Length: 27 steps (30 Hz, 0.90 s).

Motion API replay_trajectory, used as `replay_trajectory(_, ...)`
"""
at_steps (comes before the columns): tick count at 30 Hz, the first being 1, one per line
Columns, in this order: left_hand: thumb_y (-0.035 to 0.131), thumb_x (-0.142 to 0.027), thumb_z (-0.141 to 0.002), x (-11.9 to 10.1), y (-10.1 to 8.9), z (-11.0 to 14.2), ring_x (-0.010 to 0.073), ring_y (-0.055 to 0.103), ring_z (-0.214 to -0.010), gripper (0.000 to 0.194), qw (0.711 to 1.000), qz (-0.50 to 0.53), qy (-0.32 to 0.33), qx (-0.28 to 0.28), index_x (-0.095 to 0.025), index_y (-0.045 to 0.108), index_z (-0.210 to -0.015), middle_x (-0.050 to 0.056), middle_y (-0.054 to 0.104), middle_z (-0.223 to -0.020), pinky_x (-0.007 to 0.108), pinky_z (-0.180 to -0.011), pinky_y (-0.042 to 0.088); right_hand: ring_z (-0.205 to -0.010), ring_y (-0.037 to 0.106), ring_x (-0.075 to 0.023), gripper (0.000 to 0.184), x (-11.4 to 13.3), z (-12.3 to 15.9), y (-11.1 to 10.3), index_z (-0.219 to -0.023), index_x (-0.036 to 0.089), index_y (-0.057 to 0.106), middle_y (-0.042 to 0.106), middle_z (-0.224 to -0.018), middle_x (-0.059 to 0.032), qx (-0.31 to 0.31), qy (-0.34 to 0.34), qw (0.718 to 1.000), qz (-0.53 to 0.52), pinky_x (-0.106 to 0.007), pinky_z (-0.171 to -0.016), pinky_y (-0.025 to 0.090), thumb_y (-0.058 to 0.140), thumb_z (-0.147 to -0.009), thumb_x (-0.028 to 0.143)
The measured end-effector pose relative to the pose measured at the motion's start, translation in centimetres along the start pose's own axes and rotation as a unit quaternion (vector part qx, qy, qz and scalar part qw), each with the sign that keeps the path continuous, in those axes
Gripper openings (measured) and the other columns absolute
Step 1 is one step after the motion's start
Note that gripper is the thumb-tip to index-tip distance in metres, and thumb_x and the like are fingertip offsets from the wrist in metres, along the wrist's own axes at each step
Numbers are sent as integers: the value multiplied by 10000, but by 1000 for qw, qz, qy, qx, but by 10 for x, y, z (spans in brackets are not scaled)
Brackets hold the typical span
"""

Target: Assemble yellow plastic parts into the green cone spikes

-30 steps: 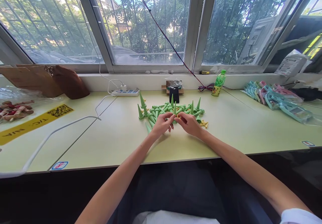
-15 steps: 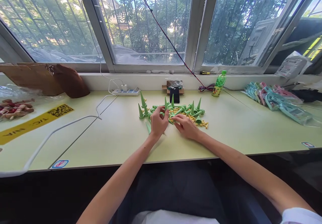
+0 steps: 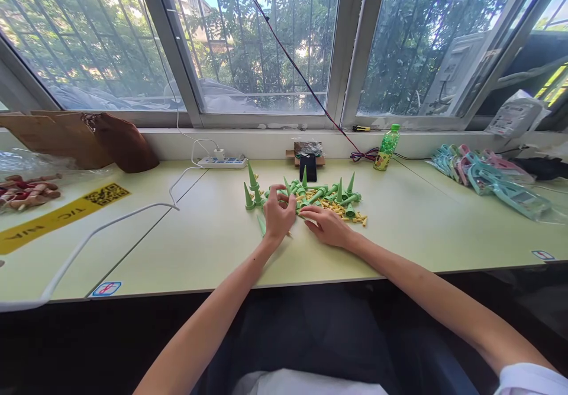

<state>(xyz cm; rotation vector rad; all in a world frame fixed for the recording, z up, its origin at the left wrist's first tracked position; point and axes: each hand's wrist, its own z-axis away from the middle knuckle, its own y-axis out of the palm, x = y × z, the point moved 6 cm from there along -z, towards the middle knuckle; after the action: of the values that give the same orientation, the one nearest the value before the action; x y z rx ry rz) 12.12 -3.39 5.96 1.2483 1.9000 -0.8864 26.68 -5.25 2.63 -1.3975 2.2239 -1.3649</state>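
Several green plastic cones (image 3: 339,192) with flared bases stand or lie in a cluster on the table, among a heap of small yellow plug-like pieces (image 3: 355,216). My left hand (image 3: 279,216) is at the near left side of the cluster, its fingers curled around a green cone (image 3: 287,187) whose tip points up and tilts left. Close beside it, my right hand (image 3: 327,224) has its fingers drawn together towards the cone's lower end. Whatever lies between those fingertips is too small to make out. Another green cone (image 3: 261,224) lies left of my left wrist.
A black phone (image 3: 307,168) leans by a small cardboard box (image 3: 290,155) behind the cluster. Further right are a green drink bottle (image 3: 387,148) and bagged pastel items (image 3: 501,182). A power strip (image 3: 224,162) and white cable (image 3: 133,211) are on the left.
The cone in my left hand has gone from nearly upright to tilted left and sits slightly lower. My right hand has shifted slightly left and down, with its fingers straighter.
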Motion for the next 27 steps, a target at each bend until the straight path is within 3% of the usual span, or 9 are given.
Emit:
replay_trajectory(5, 582, -268, -840, 2, -3, -1, 63, 465, -428, 187, 1000, 17, 1, -17, -209, 484, -988, -71, 519, -617, 172, -450, 355, -1102, 596, -218, 313, 29, -1, 5, -1272, 234, 617, 622, -1280, -95, 70, -120, 990, 10, -396, -988, 471, 456, -1005, 261)
replay_trajectory(10, 582, -276, -847, 1, 0, 1, 58, 452, -426, 183, 1000, 18, 16, -10, -207, 494, -991, -72, 510, -619, 165, -434, 340, -1075, 556, -225, 278, 38, -2, 8, -1205, 234, 652, 644, -1248, -86, 97, -151, 983, 26, -432, -999, 439, 480, -1005, 324)
replay_trajectory(14, 572, -265, -847, -2, 3, 2, 54, 437, -422, 182, 1000, 7, 29, 6, -206, 511, -1007, -74, 506, -613, 161, -439, 341, -1033, 564, -218, 247, 32, -3, 6, -1134, 207, 669, 667, -1160, -90, 80, -131, 988, 26, -410, -969, 452, 486, -1003, 309)
replay_trajectory(20, 571, -250, -837, -1, 10, 4, 56, 398, -429, 192, 996, -43, 45, 57, -205, 578, -1024, -72, 510, -588, 171, -471, 348, -883, 571, -208, 190, 1, -3, 0, -958, 172, 677, 649, -943, -97, 27, -50, 997, 44, -343, -783, 492, 489, -962, 146)
replay_trajectory(27, 540, -208, -828, 6, 22, 6, 87, 427, -451, 159, 983, -102, 64, 136, -183, 662, -928, -51, 508, -533, 220, -550, 389, -779, 546, -174, 150, -19, -1, 1, -804, 167, 610, 580, -888, -74, 37, 31, 995, 89, -285, -683, 452, 527, -909, 98)
